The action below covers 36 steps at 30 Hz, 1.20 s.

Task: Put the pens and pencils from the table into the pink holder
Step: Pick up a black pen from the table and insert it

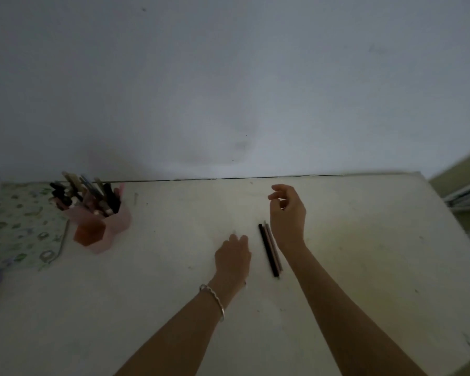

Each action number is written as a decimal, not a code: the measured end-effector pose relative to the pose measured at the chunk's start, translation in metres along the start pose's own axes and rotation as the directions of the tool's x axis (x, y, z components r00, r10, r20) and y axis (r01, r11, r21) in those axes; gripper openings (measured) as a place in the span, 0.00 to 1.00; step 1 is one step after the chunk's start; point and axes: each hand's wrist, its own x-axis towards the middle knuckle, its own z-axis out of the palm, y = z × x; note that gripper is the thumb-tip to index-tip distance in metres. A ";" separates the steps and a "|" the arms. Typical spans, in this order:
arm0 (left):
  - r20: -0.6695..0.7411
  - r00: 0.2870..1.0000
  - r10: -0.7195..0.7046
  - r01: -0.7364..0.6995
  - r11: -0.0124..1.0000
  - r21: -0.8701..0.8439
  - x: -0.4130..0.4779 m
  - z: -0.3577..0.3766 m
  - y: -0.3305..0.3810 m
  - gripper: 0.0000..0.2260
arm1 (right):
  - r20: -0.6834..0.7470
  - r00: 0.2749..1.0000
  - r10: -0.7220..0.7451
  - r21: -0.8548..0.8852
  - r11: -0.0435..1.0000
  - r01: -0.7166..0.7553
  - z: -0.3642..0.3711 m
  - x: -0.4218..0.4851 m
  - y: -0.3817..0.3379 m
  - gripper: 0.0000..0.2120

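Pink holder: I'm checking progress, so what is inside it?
The pink holder is crowded with upright pens and pencils, dark and light, leaning outward. Their lower ends are hidden by its walls, and blur prevents a count.

floral cloth (pixel 17 226), bracelet (pixel 215 298), wall (pixel 228 77)

Dim light; bare grey-white wall (pixel 228 77) behind a pale scuffed table (pixel 364 253); greenish corner at right.

Both hands (pixel 232 256) (pixel 286 213) extended, loosely curled
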 end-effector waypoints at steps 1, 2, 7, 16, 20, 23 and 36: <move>0.005 1.000 0.007 -0.007 1.000 0.022 0.001 -0.001 -0.002 0.10 | 0.012 1.000 -0.001 -0.002 1.000 0.001 0.000 0.000 0.003 0.17; 0.005 1.000 0.015 -0.015 0.999 0.044 0.003 -0.002 -0.003 0.09 | 0.019 1.000 0.001 -0.010 1.000 -0.001 0.000 0.000 0.006 0.17; -0.034 0.999 0.009 -0.009 1.000 0.006 0.012 -0.017 -0.012 0.15 | 0.035 0.999 0.042 -0.091 0.995 -0.038 0.006 0.010 0.027 0.12; -0.185 0.983 -0.009 -0.053 0.943 -0.328 0.008 -0.050 -0.020 0.29 | 0.262 0.936 0.235 -0.705 0.709 0.019 0.016 0.009 0.081 0.09; -0.221 0.975 0.006 -0.081 0.940 -0.330 0.003 -0.050 -0.019 0.28 | 0.254 0.951 0.177 -0.666 0.745 0.039 0.024 0.006 0.088 0.09; -0.216 0.976 0.009 -0.083 0.938 -0.337 0.002 -0.048 -0.021 0.27 | 0.260 0.949 0.177 -0.659 0.751 0.041 0.032 0.007 0.089 0.09; -0.271 0.962 -0.037 -0.061 0.937 -0.345 -0.003 -0.052 -0.045 0.28 | 0.318 0.939 0.127 -0.672 0.729 0.129 0.055 0.010 0.082 0.11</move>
